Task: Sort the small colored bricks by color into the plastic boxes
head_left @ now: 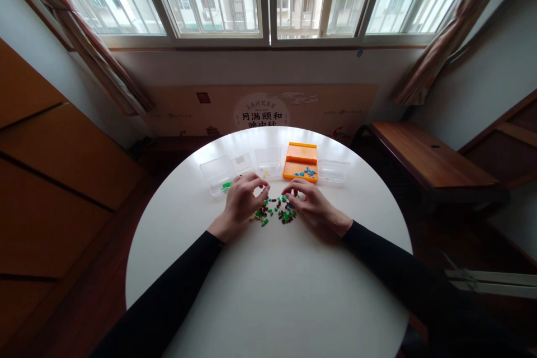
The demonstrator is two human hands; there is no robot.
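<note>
A loose pile of small green and brown building bricks [287,216] lies on the white table between my two hands. My left hand [244,197] hovers at the pile's left side, thumb and forefinger drawn together; anything between them is too small to make out. At the right side of the pile is my right hand [312,204], its fingers curled down and its tips close together over the bricks. What it pinches, if anything, is hidden. Just beyond it sits an orange box [301,151] with several blue bricks [309,172] in its front half.
Clear plastic boxes stand along the far side of the round white table [268,291]. The left box [216,170] contains green bricks [226,185]; the middle box [268,158] has a few yellow bits. Another clear box [333,172] is right of the orange one. A wooden bench [432,154] stands at right.
</note>
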